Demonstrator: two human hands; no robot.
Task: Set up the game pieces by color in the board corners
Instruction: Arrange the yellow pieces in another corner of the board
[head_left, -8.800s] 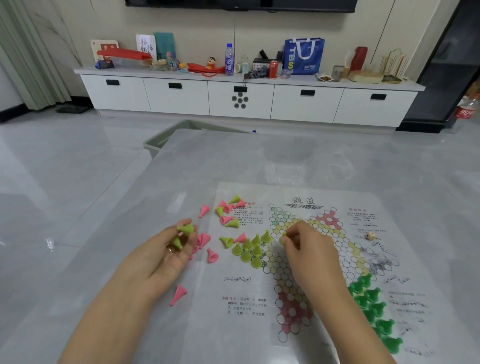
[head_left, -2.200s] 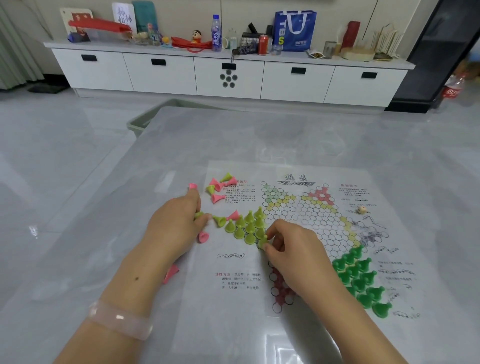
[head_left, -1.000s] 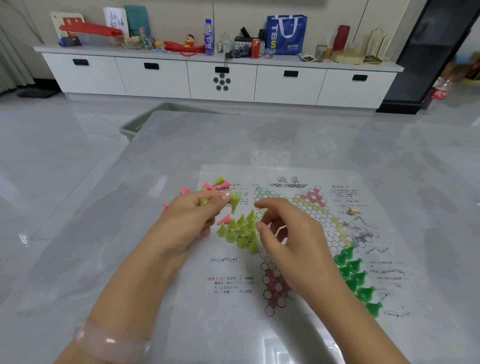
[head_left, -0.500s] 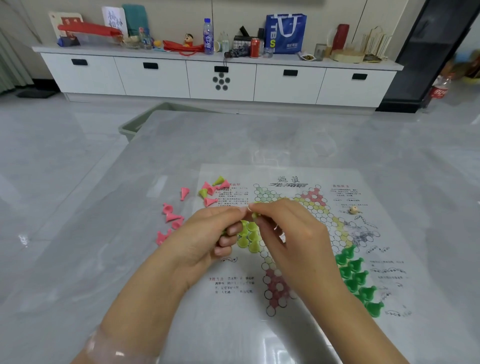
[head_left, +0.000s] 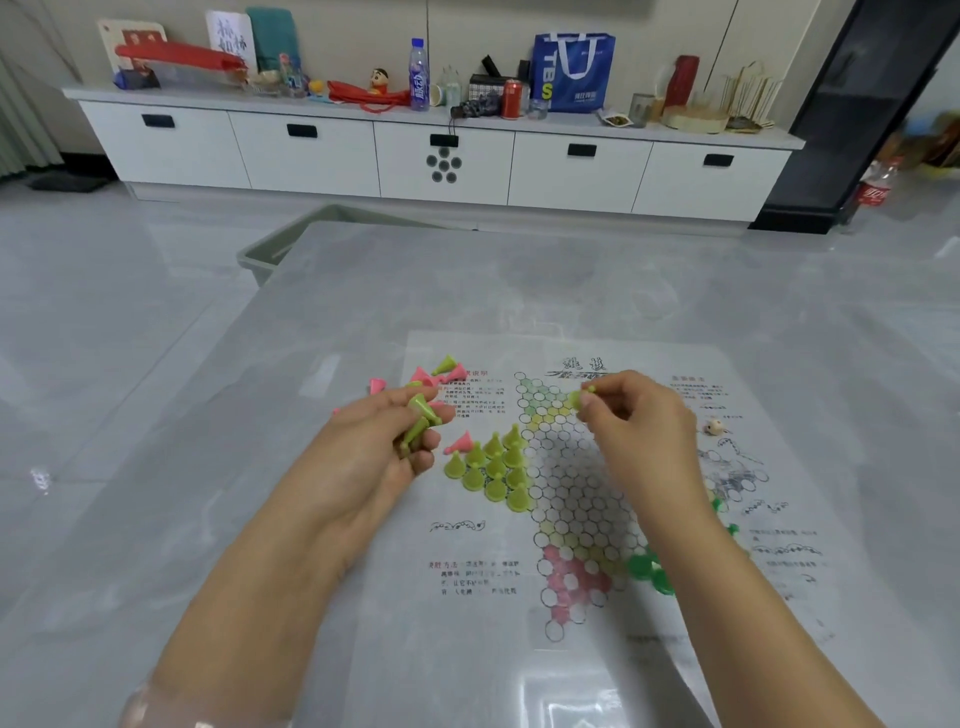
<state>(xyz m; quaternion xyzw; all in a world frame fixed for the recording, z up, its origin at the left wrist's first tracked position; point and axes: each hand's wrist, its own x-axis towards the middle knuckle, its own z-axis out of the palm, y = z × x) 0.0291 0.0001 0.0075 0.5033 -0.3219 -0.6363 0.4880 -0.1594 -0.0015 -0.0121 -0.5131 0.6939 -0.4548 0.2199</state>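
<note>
A paper game board (head_left: 566, 519) printed with a hexagon star lies on the grey table. Several yellow-green cone pieces (head_left: 493, 467) stand in a triangle on the star's left corner. My left hand (head_left: 379, 452) grips a few yellow-green pieces (head_left: 418, 423) just left of that triangle. Over the star's upper-left green corner, my right hand (head_left: 634, 421) pinches one yellow-green piece (head_left: 584, 393). Dark green pieces (head_left: 649, 569) stand at the right corner, partly hidden by my right forearm. Loose pink pieces (head_left: 434, 376) lie at the board's upper left.
A small wooden die (head_left: 714, 427) sits on the board's right side. One pink piece (head_left: 460, 442) lies tipped beside the yellow-green triangle. A green bin (head_left: 275, 249) stands behind the table's far left corner. A white cabinet (head_left: 441, 156) with clutter lines the wall.
My hands met above the triangle and have separated. My right hand took one yellow-green piece and moved up-right to the upper-left star corner; my left hand drew back left with its pieces.
</note>
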